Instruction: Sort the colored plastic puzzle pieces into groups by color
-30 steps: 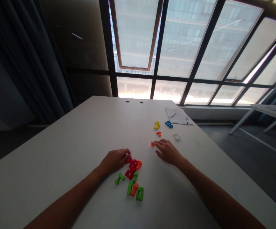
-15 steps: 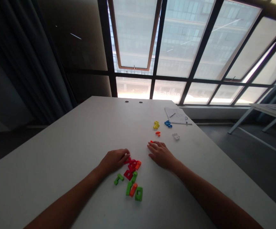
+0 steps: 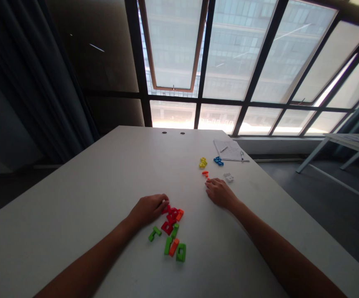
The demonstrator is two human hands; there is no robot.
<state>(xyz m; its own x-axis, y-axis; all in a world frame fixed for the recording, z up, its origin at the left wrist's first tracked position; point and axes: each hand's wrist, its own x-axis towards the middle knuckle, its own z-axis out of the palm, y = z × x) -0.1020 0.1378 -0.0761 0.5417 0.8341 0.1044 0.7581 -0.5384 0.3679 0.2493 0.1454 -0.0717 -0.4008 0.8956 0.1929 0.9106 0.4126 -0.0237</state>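
My left hand rests on the table with its fingers curled closed, the fingertips at the upper left edge of several red plastic blocks. What those fingers hold, if anything, is hidden. Farther right, my right hand has its fingers closed on a small orange block, which they mostly cover. Just beyond its fingertips lies another orange piece. Next to the red group is an orange block. Nearer me lie a green block, more green pieces and a second orange block.
Yellow pieces, blue pieces and white pieces lie in separate groups on the right side of the white table. Behind them are paper sheets with pens. Another table stands at the right.
My right hand has moved away and to the right, carrying the small orange block close to the other orange piece. My left hand has stayed in place.
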